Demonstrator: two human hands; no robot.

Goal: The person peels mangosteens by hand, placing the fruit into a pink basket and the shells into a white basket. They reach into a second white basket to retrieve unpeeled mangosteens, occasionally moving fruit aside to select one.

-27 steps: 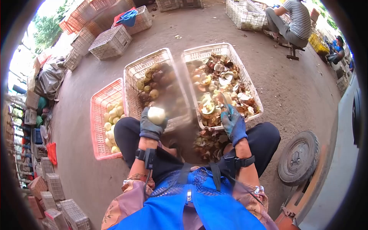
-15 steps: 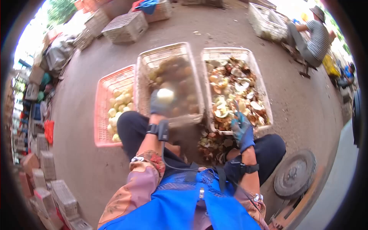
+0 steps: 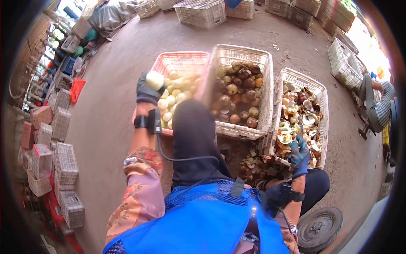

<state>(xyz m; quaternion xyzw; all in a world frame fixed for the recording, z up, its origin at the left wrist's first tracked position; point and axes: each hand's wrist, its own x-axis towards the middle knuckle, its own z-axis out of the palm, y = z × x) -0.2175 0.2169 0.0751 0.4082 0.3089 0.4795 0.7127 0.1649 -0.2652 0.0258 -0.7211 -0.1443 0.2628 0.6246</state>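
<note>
My left hand (image 3: pixel 148 89), in a dark glove, is closed around a pale, peeled round fruit or vegetable (image 3: pixel 154 80). It is raised at the left side of a pink crate (image 3: pixel 182 55), which holds several similar peeled pieces (image 3: pixel 179 91). My right hand (image 3: pixel 299 156), in a blue-green glove, grips a knife (image 3: pixel 301 129) whose blade points away over the crate of peelings (image 3: pixel 323 110). Between those two crates stands a whitish crate (image 3: pixel 241 48) with unpeeled brown and greenish round pieces (image 3: pixel 237 89). The exact kind of produce is not clear.
Peelings (image 3: pixel 258 165) lie on the ground by my feet. A wheel (image 3: pixel 320 228) lies at lower right. Someone in a striped shirt (image 3: pixel 385 101) sits at far right. Stacked crates (image 3: pixel 65 165) stand at left, and more crates (image 3: pixel 201 12) at the back.
My view has swung left. My left hand, with the pale peeled piece, has moved left from over the middle crate to the pink crate. My right hand still holds the knife near the peelings.
</note>
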